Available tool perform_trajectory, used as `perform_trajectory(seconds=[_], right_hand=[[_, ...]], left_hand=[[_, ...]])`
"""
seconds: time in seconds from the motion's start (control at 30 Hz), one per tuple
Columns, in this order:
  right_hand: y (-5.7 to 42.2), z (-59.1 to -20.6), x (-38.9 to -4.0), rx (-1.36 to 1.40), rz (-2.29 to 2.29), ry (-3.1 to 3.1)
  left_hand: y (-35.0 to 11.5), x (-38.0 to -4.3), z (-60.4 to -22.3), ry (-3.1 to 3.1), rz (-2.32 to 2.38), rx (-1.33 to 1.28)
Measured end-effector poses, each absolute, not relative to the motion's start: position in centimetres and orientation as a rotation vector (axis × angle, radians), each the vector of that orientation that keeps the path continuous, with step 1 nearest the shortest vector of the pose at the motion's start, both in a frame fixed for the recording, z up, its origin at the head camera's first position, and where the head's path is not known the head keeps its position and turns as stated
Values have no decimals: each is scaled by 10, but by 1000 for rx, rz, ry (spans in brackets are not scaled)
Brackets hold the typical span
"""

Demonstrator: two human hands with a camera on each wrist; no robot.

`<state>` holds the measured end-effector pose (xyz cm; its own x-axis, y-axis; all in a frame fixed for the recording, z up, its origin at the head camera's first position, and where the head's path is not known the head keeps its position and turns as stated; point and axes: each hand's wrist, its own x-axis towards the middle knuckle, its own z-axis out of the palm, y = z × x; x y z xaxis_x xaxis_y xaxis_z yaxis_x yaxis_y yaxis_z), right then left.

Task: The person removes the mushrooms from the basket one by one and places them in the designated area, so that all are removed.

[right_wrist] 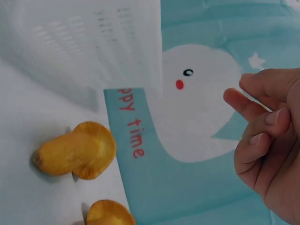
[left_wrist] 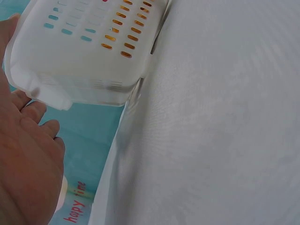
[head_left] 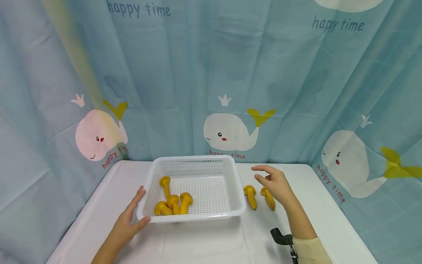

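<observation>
Where the yellow mushrooms [head_left: 185, 202] lie: four in the white basket [head_left: 211, 190], lower centre; two on the table [head_left: 197, 244], right of centre.
Left hand [head_left: 126, 224]: fingers spread, touching the basket.
Right hand [head_left: 276, 183]: empty, thumb and forefinger parted.

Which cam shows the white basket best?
Head: the white basket is framed whole, with its rim, perforated floor and the four yellow mushrooms inside in sight. Left wrist: only part of its outer walls, yellow showing through some slots. Right wrist: only part of its outside, cut off by the frame.
</observation>
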<state>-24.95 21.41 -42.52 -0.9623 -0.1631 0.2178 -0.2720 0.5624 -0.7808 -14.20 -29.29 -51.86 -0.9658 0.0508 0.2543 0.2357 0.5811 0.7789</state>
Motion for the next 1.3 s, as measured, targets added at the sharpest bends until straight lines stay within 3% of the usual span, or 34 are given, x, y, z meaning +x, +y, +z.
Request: perform_trajectory(seconds=[0.57, 1.03, 1.3], right_hand=[[154, -379, -257, 653, 1252, -2743], [84, -347, -300, 1166, 999, -2782], [36, -349, -320, 1273, 948, -2834]], left_hand=[[-293, -140, -515, -2595, -1321, -244], [-295, -143, -523, -2580, -1307, -265], [-296, -143, -524, -2581, -1317, -254]])
